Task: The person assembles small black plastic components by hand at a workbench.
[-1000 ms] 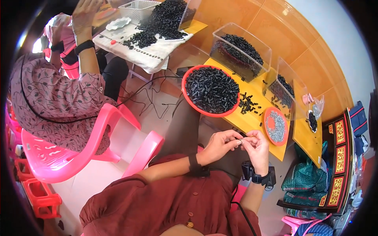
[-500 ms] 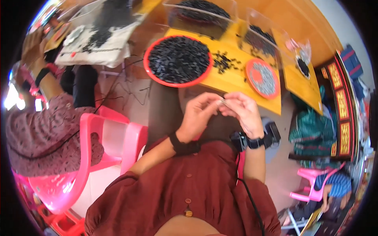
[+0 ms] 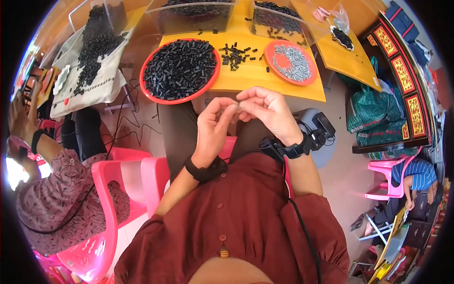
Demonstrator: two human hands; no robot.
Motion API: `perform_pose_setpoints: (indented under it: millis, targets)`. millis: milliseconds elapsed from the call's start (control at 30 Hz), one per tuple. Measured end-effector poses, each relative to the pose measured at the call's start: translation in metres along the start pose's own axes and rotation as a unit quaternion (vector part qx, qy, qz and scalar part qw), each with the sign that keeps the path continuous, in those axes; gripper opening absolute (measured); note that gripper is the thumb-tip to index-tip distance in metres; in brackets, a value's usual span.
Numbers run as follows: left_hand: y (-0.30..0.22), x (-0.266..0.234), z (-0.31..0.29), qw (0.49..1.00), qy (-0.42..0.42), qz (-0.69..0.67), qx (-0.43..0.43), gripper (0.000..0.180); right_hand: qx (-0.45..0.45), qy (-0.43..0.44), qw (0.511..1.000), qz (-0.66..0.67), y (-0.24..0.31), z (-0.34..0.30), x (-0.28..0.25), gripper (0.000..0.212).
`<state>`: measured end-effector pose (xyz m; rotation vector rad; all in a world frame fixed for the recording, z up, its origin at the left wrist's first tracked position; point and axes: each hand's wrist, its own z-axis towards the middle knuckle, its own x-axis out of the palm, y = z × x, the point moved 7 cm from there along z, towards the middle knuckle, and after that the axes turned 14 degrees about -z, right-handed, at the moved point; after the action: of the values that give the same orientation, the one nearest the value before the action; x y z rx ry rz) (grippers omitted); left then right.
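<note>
Both my hands meet above my lap, just short of the table's near edge. My left hand (image 3: 213,124) is closed, thumb and forefinger pinched together at a tiny thing I cannot make out. Fingertips of my right hand (image 3: 270,112) pinch at the same spot, touching the left ones. Beyond my left hand is a round red tray (image 3: 146,87) heaped with small black plastic pieces (image 3: 179,68). Past my right hand lies an orange-red plate (image 3: 273,46) holding small silvery metal pins or screws (image 3: 297,64). Loose black pieces (image 3: 234,57) are scattered between the two.
Clear plastic bins (image 3: 189,21) of black pieces stand at the back of the yellow table (image 3: 265,90). To the left, a person (image 3: 61,184) sits on a pink chair (image 3: 109,203) beside a cloth-covered table (image 3: 101,97). Green bags (image 3: 373,111) and a dark cabinet (image 3: 399,61) are at right.
My view has shifted, so the table and trays sit further up and left. My hands stay pinched together, with their fingertips still meeting.
</note>
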<state>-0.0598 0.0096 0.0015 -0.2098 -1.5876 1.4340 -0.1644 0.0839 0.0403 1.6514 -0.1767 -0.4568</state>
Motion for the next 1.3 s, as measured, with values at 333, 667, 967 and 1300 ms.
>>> perform_pose_setpoints:
  millis: [333, 667, 967, 1300]
  targets:
    - [-0.009, 0.000, -0.001, 0.998, -0.023, 0.029, 0.057, 0.007, -0.030, 0.016, 0.976, -0.215, 0.002, 0.000, 0.008, 0.031]
    - [0.004, -0.014, 0.004, 0.994, -0.060, -0.095, 0.007, 0.008, -0.167, -0.154, 0.924, -0.308, 0.023, -0.008, -0.002, 0.015]
    - [-0.014, -0.007, -0.003, 0.985, -0.057, 0.116, 0.116, 0.006, -0.009, -0.016, 0.997, -0.081, -0.010, 0.003, 0.005, 0.014]
    - [-0.021, -0.005, -0.003, 0.967, -0.059, 0.201, 0.144, 0.005, -0.073, -0.054, 0.993, -0.072, 0.004, 0.000, 0.014, 0.013]
